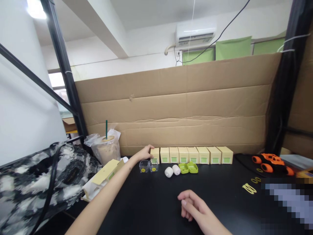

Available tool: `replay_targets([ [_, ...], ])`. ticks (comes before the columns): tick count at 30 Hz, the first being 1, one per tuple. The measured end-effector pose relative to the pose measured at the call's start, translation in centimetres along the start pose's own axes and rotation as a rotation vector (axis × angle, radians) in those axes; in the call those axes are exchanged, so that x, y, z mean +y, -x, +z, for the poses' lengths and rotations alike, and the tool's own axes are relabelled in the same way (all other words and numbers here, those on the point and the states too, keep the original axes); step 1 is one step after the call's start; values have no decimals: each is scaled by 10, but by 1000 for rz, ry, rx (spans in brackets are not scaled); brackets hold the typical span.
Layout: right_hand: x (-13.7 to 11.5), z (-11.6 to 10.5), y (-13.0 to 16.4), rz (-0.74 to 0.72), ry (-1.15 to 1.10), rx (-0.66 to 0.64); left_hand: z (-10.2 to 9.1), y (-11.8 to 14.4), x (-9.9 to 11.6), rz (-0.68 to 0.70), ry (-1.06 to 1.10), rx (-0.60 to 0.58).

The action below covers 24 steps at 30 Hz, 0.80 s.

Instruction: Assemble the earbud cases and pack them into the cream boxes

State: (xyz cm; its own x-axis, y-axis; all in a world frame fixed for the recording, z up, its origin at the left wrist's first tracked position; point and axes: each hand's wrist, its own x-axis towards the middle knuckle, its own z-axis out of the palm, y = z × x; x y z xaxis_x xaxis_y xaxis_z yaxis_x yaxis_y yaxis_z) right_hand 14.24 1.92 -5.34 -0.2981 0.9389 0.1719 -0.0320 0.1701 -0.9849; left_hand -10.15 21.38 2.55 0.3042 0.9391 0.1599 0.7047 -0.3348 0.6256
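At the left end of a row of several small pale-yellow boxes [179, 155], my left hand [144, 153] reaches forward with its thumb and fingers closed on the leftmost yellow box [155, 156]. Just in front of that hand stand two small clear plastic cups [144, 166] with yellow round stickers. Further right are two white rounded pieces [172, 171] and a bright green two-part case [188, 167], opened out. Nearer to me, my right hand [193, 207] hovers over or rests on the black table, fingers loosely curled with nothing visible in them.
An opened yellow carton [105, 176] and a bagged drink cup [107, 148] with a green straw are at left, beside a black-and-white patterned bag [68, 176]. At right are an orange toy car [272, 163] and yellow rubber bands [249, 188]. A cardboard wall [176, 104] stands behind.
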Motion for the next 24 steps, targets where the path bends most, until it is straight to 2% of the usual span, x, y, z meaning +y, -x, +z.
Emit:
replay_targets([
  [4,-3,3,0,-31,44,19,6,-2,4,26,-33,16],
  [8,-7,1,-1,-70,127,46,7,3,13,61,-71,115],
  [11,-16,-14,-7,-123,234,79,7,15,24,98,-108,245],
  [15,-32,-48,-25,-247,460,134,16,46,50,208,-163,365],
  [20,-27,-80,-44,-354,789,170,53,109,81,392,-203,271],
  [24,-9,-93,-49,-324,1032,210,79,155,85,499,-216,136],
])
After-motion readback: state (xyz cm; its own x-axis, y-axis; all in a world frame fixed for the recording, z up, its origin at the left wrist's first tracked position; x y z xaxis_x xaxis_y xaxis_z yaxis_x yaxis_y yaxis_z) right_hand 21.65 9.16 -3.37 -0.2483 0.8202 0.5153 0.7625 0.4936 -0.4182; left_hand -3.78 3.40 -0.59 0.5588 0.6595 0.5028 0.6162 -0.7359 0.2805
